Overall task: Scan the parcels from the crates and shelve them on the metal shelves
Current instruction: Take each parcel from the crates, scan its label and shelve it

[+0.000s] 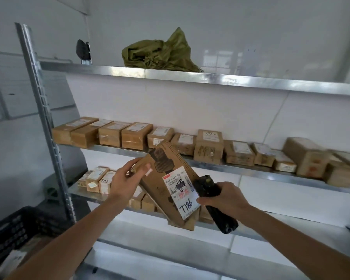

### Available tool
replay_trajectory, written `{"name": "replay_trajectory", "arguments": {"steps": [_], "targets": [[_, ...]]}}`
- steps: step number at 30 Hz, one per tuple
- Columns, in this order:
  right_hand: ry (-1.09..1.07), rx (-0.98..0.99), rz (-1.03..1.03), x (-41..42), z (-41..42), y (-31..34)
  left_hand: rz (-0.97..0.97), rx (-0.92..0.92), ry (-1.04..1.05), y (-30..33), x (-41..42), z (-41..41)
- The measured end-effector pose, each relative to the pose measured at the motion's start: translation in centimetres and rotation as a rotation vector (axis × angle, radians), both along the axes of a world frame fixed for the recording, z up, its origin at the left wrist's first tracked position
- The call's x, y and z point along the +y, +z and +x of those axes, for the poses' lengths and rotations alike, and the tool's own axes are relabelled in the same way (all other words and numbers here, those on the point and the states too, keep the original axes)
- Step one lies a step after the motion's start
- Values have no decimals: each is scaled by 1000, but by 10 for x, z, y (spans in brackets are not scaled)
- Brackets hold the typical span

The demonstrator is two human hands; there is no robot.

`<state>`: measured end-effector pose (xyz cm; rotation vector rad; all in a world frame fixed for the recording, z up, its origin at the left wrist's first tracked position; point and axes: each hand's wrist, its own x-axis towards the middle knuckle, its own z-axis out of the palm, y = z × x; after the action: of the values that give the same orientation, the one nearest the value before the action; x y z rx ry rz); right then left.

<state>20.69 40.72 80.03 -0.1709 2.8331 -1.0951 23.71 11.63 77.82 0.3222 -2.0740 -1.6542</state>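
Cardboard parcel (166,182) is held tilted in front of the metal shelves (190,77), gripped at its upper left corner by the left hand (125,182). Right hand (222,197) grips the black scanner (214,203), just beside the parcel's label (181,194).

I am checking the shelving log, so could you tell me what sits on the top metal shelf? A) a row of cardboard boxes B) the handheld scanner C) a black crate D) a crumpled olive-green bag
D: a crumpled olive-green bag lies on the top metal shelf, while the cardboard boxes line the shelf below it.
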Motion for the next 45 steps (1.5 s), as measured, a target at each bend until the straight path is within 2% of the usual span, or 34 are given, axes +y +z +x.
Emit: {"name": "replay_trajectory", "arguments": {"steps": [4, 7, 13, 23, 37, 45], "targets": [[72, 108, 283, 38, 1, 9, -26, 9, -32, -2, 43, -12], [116, 106, 391, 57, 2, 11, -96, 24, -14, -3, 67, -17], [105, 81, 489, 85, 6, 12, -147, 8, 31, -9, 92, -28], [97, 53, 566, 106, 18, 15, -120, 46, -10, -5, 119, -27], [86, 40, 548, 127, 23, 12, -124, 71, -25, 5, 142, -17], [91, -178, 207, 151, 22, -6, -74, 50, -56, -5, 173, -24]]}}
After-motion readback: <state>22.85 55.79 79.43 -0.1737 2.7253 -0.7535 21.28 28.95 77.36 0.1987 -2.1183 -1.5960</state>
